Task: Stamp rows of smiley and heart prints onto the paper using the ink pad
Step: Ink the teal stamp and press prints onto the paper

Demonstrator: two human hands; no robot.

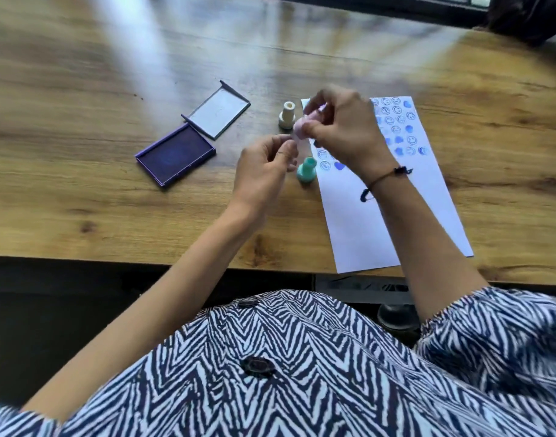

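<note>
Three stamps: one pink [301,127] pinched between left hand [264,171] and right hand [342,127], one cream [286,115], one green [307,170]. One open ink pad [175,156]; one paper [380,216].

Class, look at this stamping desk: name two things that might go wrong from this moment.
1. The open ink pad lies bare beside the left hand; a wrist could brush it and smear ink.
2. The teal stamp stands at the paper's edge under both hands; the right hand, holding the pink stamp, might tip it onto the prints.

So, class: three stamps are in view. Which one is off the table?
The pink stamp, held up between both hands; the cream stamp and teal stamp stand on the table.
</note>
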